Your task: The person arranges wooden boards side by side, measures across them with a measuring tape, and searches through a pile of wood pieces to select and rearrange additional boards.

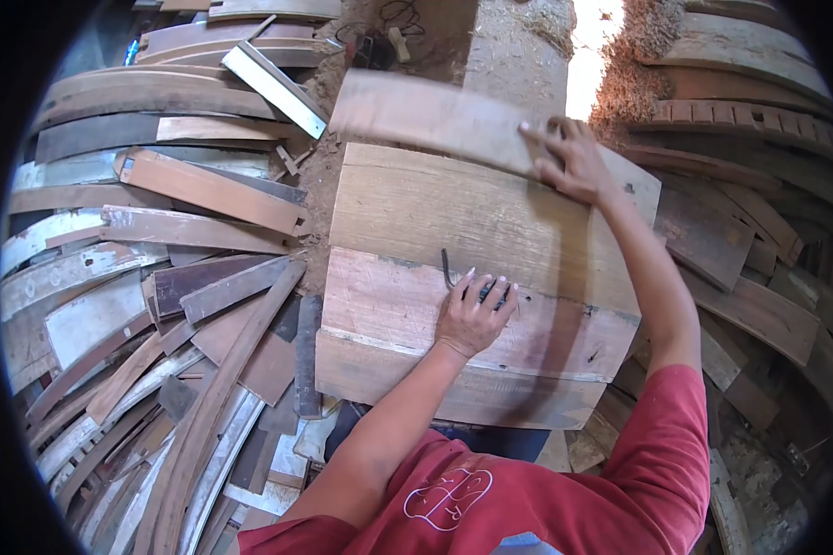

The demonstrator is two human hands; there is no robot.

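Observation:
My right hand [574, 165] is on a pale, slightly curved wooden board [416, 113], blurred by motion, at the far side of the work surface. Its thumb and index finger lie on the board, the other fingers at its far edge. My left hand [475, 313] rests on a reddish plank [379, 296], fingers curled over a small dark and teal object [493, 296] that is mostly hidden. Beside these fingers a thin dark bent rod [447, 266] sticks up. A wide tan plank [416, 199] lies between both hands, and another plank [370, 363] is nearest my body.
Stacks of old curved wood pieces [157, 277] fill the left side. More planks [740, 305] are piled on the right. A white-edged wood strip [273, 88] lies at upper left. Wood shavings [634, 69] cover the ground at the back beside a sunlit strip [592, 55].

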